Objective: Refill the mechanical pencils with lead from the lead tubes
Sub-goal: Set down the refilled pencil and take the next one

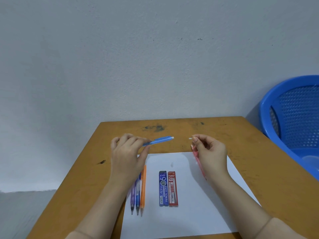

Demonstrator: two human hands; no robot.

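My left hand (126, 156) grips a light blue mechanical pencil (159, 140) above the table, its white back end pointing right. My right hand (209, 150) pinches a small white eraser piece (190, 138) a short gap from that end. A translucent pink item (198, 161) shows under my right hand; whether it is held or lying on the paper, I cannot tell. On the white paper (189, 216) lie a purple pencil (133, 197), a blue pencil (137, 198) and an orange pencil (143, 187), tips toward me. Beside them lie a blue lead tube (163, 188) and a red lead tube (173, 189).
The paper sits on a small worn wooden table (172, 128) against a grey wall. A blue plastic basket (293, 118) stands off the table's right side. The floor lies beyond the table's left edge.
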